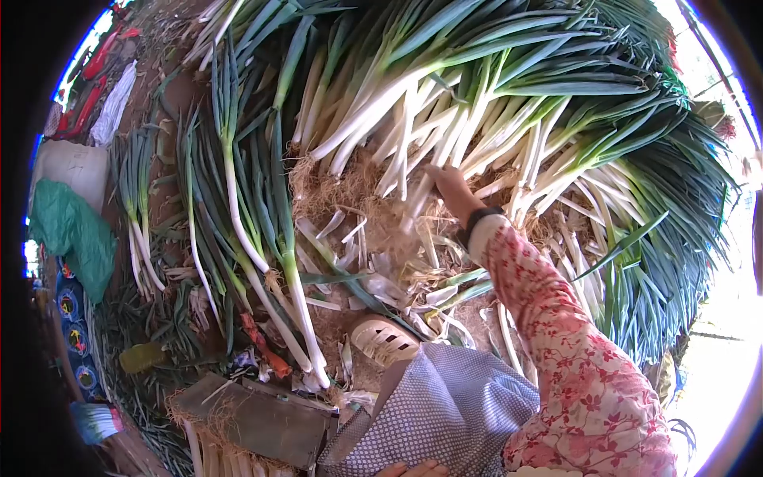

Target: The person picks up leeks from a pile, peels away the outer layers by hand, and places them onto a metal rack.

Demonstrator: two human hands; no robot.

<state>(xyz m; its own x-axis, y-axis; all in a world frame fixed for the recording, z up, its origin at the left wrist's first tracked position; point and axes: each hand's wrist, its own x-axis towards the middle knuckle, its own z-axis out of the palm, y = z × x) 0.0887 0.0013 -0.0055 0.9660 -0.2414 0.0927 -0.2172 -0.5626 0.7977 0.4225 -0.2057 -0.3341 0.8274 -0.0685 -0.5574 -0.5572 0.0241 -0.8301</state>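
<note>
My right hand (453, 191), in a floral sleeve (548, 326), reaches into the front of a big heap of long green onions (509, 119). Its fingers are closed around the white shank of a green onion (415, 208), whose lower end is blurred. Only the fingers of my left hand (413, 470) show at the bottom edge; they lie flat on the patterned cloth (445, 405) over my lap and hold nothing. Tangled roots (342, 179) hang from the heap near my right hand.
More green onions (294, 294) lie apart on the left. Peeled leaves and scraps (381, 278) litter the soil by my shoe (383, 339). A dark flat-topped box (254, 417) stands at lower left, with onion shanks below it. A green plastic bag (70, 230) lies at far left.
</note>
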